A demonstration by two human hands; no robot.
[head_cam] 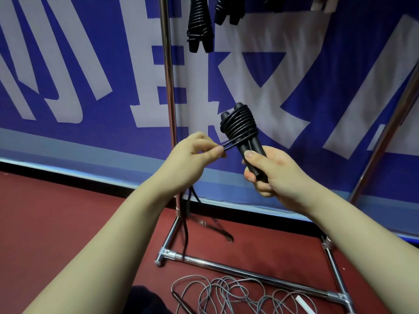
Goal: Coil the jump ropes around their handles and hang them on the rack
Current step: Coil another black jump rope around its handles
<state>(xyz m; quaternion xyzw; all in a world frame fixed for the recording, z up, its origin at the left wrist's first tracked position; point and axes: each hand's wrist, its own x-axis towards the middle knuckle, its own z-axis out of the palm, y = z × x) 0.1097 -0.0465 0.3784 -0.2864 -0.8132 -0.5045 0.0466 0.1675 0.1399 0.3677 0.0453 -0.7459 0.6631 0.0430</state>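
Overhead: two coiled ropes [199, 26] hang at the top edge, just beside the rack [167, 75] pole.
Room: both hands work in the open space between the rack poles.
Right grip [272, 171]: clamped round the lower ends of the two handles [254, 152].
Left grip [192, 155]: pinches a rope strand beside the coil.
Black jump rope [240, 125]: coiled on the upper handles.
Floor [56, 211]: grey rope [238, 293] lies loose near the rack's base bar.
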